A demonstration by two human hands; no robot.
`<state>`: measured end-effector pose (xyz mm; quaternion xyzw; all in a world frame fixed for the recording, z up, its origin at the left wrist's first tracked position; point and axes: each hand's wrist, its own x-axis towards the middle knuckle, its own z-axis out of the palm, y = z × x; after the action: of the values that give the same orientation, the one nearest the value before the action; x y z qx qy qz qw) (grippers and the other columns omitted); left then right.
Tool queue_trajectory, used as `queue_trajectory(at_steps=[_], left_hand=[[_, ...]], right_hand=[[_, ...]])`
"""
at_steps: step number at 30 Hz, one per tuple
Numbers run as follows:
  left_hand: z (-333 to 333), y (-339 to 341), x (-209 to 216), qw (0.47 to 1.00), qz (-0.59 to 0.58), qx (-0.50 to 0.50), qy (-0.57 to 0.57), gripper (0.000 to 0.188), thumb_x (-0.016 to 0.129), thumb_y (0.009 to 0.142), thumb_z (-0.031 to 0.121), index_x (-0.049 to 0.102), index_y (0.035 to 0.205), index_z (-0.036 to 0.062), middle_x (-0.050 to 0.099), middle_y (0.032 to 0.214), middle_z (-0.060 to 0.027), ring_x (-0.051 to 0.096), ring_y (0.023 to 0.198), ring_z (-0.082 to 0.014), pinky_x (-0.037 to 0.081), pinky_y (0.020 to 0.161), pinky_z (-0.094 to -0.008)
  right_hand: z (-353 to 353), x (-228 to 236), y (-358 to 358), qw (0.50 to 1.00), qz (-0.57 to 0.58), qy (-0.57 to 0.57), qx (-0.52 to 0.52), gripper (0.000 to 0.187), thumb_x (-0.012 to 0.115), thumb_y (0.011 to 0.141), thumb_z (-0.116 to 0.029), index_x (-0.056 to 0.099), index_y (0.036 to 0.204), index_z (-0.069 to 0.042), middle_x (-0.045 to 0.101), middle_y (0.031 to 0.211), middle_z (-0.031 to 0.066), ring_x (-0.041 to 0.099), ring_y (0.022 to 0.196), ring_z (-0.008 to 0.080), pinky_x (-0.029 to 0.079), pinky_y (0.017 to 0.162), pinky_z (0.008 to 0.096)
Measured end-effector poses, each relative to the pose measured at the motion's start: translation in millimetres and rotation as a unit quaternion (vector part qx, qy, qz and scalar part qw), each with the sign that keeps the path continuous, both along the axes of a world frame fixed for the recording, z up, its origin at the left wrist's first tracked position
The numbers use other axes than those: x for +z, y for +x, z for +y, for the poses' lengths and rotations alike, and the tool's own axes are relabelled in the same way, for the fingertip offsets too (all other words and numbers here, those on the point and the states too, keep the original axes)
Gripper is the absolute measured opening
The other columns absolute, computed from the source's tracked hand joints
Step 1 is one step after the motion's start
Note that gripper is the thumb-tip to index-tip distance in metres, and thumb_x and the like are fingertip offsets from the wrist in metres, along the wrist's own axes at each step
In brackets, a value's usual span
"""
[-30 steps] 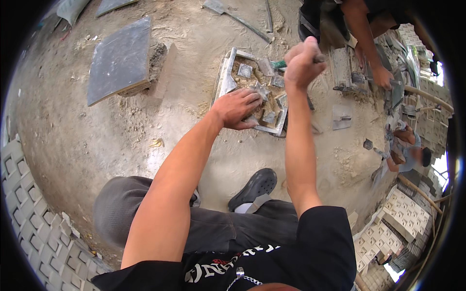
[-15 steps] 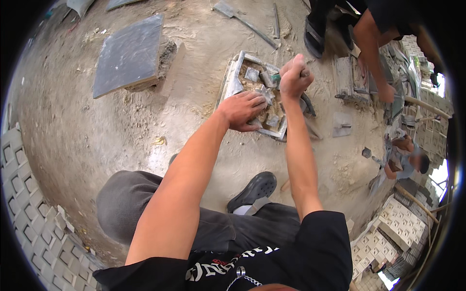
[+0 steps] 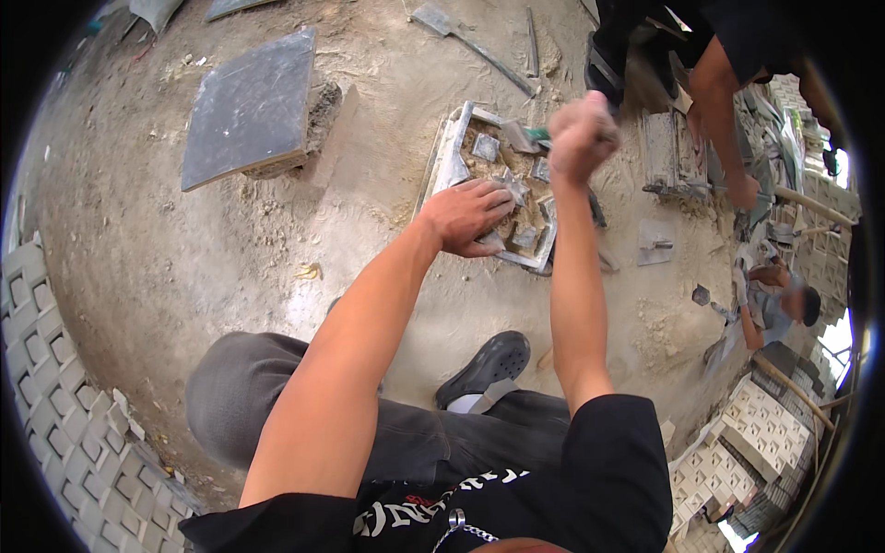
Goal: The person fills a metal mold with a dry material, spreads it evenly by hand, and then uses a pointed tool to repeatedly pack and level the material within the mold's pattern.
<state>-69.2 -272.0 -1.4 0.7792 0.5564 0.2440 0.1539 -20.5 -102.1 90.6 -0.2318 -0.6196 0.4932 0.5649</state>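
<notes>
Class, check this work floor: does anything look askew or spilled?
The dark slab looks odd, raised off the ground with a ragged clump jutting from under its right side. Pale crumbs lie loose on the ground outside the patterned frame, as if spilled.

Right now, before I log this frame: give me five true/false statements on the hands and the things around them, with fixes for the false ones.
1. The bare left hand rests on the grey rectangular frame with raised shapes inside. True.
2. The bare right hand is empty, fingers spread. False: the right hand is closed on a green-and-grey flat-bladed tool.
3. The dark grey flat slab lies left of the frame. True.
4. The pale grey flat rectangular trowel lies left of the frame. False: the trowel lies to its right, past the right forearm.
5. A long-handled tool with a flat grey blade lies beyond the frame, untouched by either hand. True.
</notes>
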Motion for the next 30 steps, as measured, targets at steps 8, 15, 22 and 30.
queue_trajectory(at_steps=[8,15,22,30], left_hand=[[-1.3,-3.4,-0.4,1.0,-0.005,-0.002,-0.01,0.074,0.067,0.08,0.051,0.051,0.133,0.0032,0.05,0.137,-0.0108,0.042,0.133,-0.0281,0.033,0.114,-0.0398],[-3.8,-5.3,2.3,1.0,-0.012,0.0,-0.016,0.074,0.07,0.077,0.05,0.052,0.132,0.0037,0.051,0.135,-0.011,0.043,0.132,-0.0283,0.034,0.113,-0.0404],[0.0,0.4,0.7,1.0,-0.022,0.005,-0.015,0.072,0.067,0.08,0.051,0.052,0.134,0.0058,0.048,0.14,-0.0099,0.04,0.135,-0.0278,0.029,0.116,-0.0414],[-24.2,7.4,-5.4,0.943,0.015,0.332,-0.002,0.098,0.071,0.079,0.053,0.026,0.148,0.0002,0.035,0.15,-0.021,0.03,0.142,-0.0326,0.023,0.118,-0.0426]], right_hand=[[5.7,13.0,-12.2,0.979,-0.023,-0.059,0.192,0.048,0.051,0.099,-0.017,0.039,0.054,-0.007,0.04,0.049,-0.0017,0.037,0.041,0.0074,0.027,0.041,0.0254],[19.9,31.2,-34.3,0.942,-0.078,-0.062,0.322,0.049,0.049,0.1,-0.013,0.035,0.053,-0.006,0.036,0.049,-0.0018,0.03,0.042,0.0078,0.022,0.041,0.0275],[13.3,-27.3,-19.3,0.966,-0.062,-0.08,0.237,0.048,0.046,0.099,-0.011,0.034,0.053,-0.007,0.036,0.048,-0.0002,0.028,0.04,0.008,0.02,0.04,0.0277],[4.8,30.8,-15.4,0.965,-0.011,-0.016,0.262,0.049,0.049,0.099,-0.015,0.041,0.051,-0.009,0.039,0.045,-0.0012,0.031,0.039,0.0076,0.022,0.038,0.0268]])
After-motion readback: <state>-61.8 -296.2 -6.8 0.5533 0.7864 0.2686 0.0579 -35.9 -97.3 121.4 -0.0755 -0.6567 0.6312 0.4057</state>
